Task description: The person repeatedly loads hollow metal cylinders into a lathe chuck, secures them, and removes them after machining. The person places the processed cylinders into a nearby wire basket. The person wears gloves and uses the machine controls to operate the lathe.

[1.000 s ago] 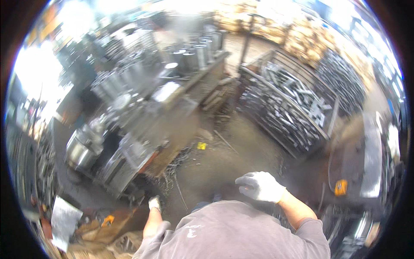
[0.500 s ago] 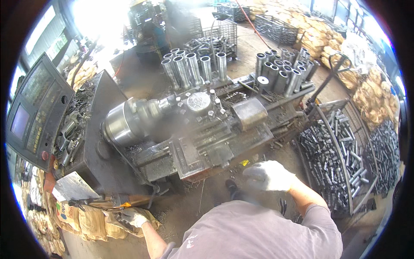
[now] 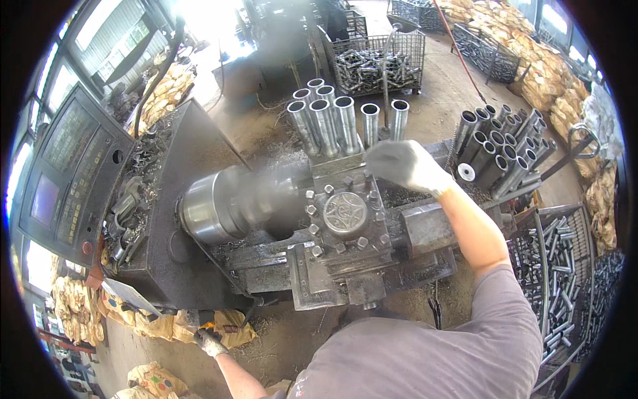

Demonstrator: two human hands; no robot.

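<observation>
My right hand point(image 3: 405, 166), in a white glove with darkened fingers, reaches over the lathe beside the tool post point(image 3: 345, 214). Its fingers are smeared, so their grip does not show. Just beyond it stand several upright steel tubes point(image 3: 325, 126). At the lower left, my gloved left hand point(image 3: 211, 343) is closed by the lathe's front, next to a small orange-yellow piece point(image 3: 207, 326); what its fingers hold, if anything, is hidden. The lathe's chuck point(image 3: 211, 206) lies left of the tool post, and the area between them is blurred.
A control panel point(image 3: 70, 179) rises at the left. More upright tubes point(image 3: 498, 143) stand at the right end of the lathe. Wire baskets of metal parts point(image 3: 561, 286) stand at the right, and another basket point(image 3: 379, 63) at the back. Metal shavings litter the machine.
My right hand has moved from in front of the lathe up and over it, past the tool post. My left hand stays low by the machine's front. The view has shifted.
</observation>
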